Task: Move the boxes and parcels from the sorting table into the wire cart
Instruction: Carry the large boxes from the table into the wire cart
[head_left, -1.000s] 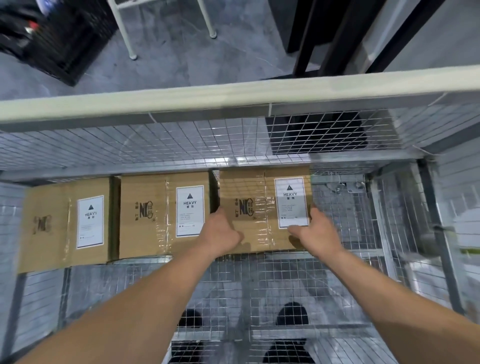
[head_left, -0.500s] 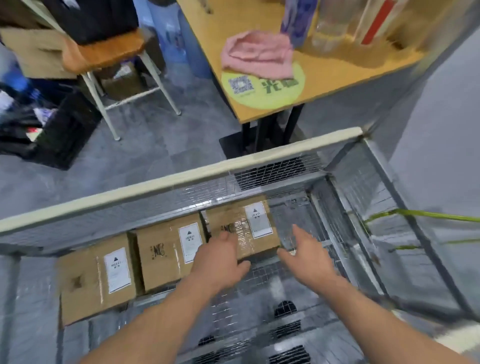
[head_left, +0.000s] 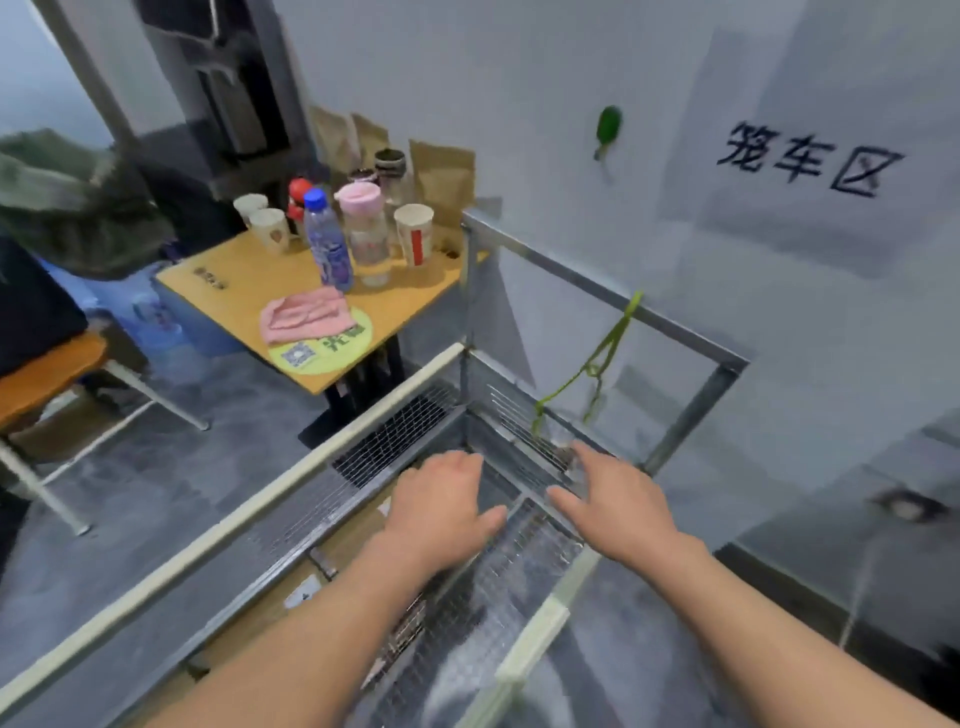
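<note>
I'm holding both hands empty over the wire cart (head_left: 519, 613), fingers spread: left hand (head_left: 441, 506), right hand (head_left: 615, 501). Boxes (head_left: 332, 571) are sitting on the cart floor at 7 o'clock of the left hand, the nearer one. Sorting counter isn't showing in view.
</note>
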